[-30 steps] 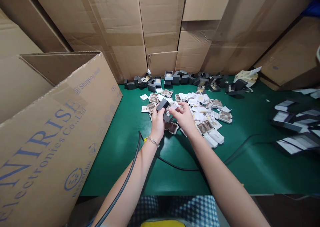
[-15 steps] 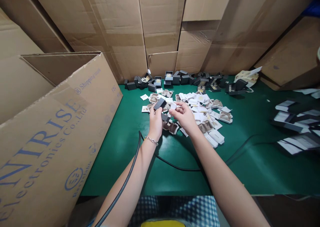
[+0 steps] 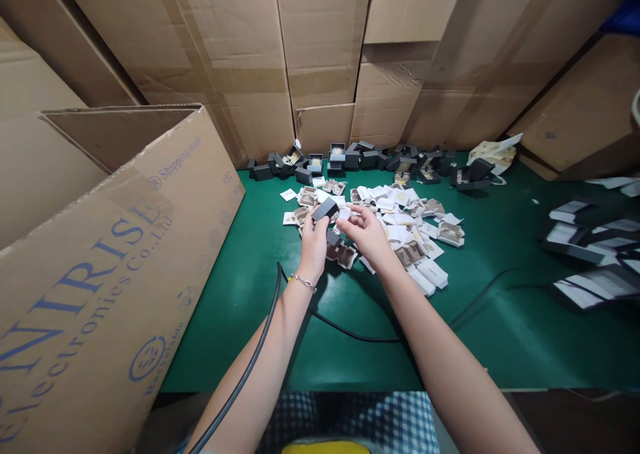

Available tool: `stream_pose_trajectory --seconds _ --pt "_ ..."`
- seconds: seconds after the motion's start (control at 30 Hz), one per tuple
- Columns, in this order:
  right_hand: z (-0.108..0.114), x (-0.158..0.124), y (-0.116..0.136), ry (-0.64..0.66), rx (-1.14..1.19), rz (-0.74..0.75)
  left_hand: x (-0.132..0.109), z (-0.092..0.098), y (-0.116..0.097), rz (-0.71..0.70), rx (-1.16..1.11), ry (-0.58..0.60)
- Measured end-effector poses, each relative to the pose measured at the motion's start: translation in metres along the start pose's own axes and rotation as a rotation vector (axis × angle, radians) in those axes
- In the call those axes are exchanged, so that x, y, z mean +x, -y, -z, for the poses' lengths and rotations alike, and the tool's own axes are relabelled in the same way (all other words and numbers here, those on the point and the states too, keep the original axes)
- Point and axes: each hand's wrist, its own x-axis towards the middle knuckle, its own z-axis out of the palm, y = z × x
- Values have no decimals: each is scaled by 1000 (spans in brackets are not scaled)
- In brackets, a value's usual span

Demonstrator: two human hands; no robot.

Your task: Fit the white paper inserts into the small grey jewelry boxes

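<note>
My left hand [image 3: 314,242], with a chain bracelet on its wrist, grips a small dark grey hinged box [image 3: 327,218] whose lid stands open above the green table [image 3: 250,294]. My right hand [image 3: 367,233] is curled right beside the box, its fingertips pinched on something small I cannot make out. Both hands hover over a heap of small white and tan card inserts [image 3: 400,224]. Behind the heap, along the cardboard wall, lies a row of several more dark grey boxes [image 3: 360,157], some open.
A large printed cardboard carton [image 3: 105,254] stands open at the left. Cardboard boxes [image 3: 320,54] wall the back. A black cable [image 3: 350,334] runs across the table under my arms. Stacks of flat dark and white sleeves [image 3: 590,247] lie at the right.
Both hands have stayed over the heap. The box in my left hand has shifted slightly, and my right fingers have moved a little closer to it.
</note>
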Motion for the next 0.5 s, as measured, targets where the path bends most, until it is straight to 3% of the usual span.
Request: stream_pose_trajectory --seconds 0.5 --pt "3 -5 5 131 -98 -37 0 0 -1 57 18 25"
